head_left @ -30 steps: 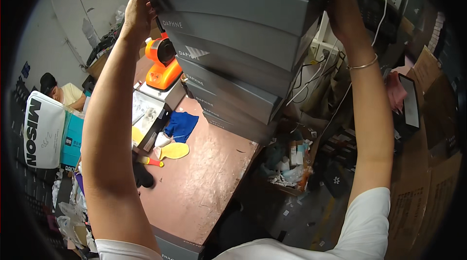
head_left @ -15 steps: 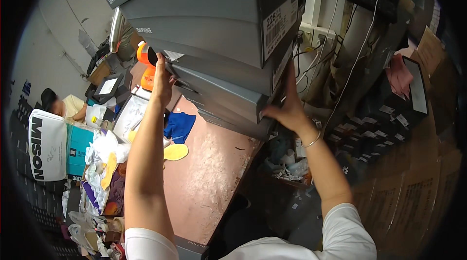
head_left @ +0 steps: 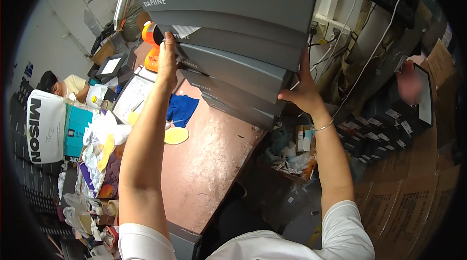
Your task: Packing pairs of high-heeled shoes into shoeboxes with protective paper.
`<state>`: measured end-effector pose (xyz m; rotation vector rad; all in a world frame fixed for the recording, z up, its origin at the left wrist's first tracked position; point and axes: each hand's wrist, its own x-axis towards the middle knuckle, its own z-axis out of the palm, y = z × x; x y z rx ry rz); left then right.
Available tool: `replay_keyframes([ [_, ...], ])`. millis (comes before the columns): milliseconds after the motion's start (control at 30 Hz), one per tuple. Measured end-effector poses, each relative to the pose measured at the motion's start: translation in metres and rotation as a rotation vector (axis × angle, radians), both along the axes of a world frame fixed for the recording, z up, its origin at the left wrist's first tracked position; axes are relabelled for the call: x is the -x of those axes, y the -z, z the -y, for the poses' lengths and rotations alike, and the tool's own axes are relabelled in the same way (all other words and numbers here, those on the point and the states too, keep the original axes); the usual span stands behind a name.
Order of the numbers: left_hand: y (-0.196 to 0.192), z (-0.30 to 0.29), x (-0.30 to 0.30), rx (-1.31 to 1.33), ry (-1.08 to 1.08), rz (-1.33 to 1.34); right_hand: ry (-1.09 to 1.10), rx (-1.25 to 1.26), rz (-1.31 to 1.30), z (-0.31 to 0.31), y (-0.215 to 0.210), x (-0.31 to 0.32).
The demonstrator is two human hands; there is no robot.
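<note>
Head view: left hand (head_left: 168, 64), right hand (head_left: 307, 95) (thumb splayed) touching grey boxes (head_left: 228, 41).

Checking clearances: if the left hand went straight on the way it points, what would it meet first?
The left hand would probably meet the upper grey shoeboxes, just beyond its upward-pointing tip in the picture; depth is unclear, so it might slip past their side.

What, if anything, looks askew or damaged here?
The stack of grey boxes between the left hand and right hand looks crooked: its edges don't line up. The pink tabletop also looks scuffed, with rough, pale patches.
</note>
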<state>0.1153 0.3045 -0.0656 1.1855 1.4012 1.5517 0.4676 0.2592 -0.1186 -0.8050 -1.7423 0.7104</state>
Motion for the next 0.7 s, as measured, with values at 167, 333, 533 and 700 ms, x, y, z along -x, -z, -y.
replay_keyframes([
  [167,0.021,-0.002,0.006,-0.065,0.077,-0.012,-0.020,-0.031,0.042,0.004,-0.004,0.001],
  [333,0.074,-0.003,0.006,0.044,0.044,0.166,-0.040,0.000,0.000,0.002,0.013,-0.002],
  [533,0.151,-0.012,0.009,0.065,0.002,0.240,0.133,0.413,-0.542,-0.029,0.117,-0.008],
  [700,0.191,-0.013,0.014,0.058,0.026,0.164,0.163,0.460,-0.659,-0.035,0.219,-0.011],
])
